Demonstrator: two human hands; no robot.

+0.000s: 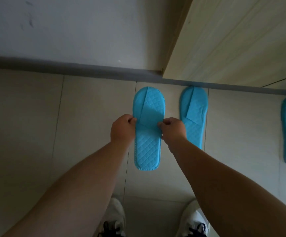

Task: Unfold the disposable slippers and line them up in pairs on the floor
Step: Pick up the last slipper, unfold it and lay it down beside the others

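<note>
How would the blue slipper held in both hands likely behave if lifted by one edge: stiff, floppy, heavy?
The held slipper looks thin and flat, with a quilted sole, so it would probably flex or droop. Its strap lies folded flat like thin fabric, which suggests it is light. The left hand and right hand only pinch its edges, so it likely needs little grip.

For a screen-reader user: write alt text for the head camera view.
Both hands, left and right, pinch the sides of a blue slipper above a tiled floor. Two more blue slippers lie to its right by the wall.
</note>
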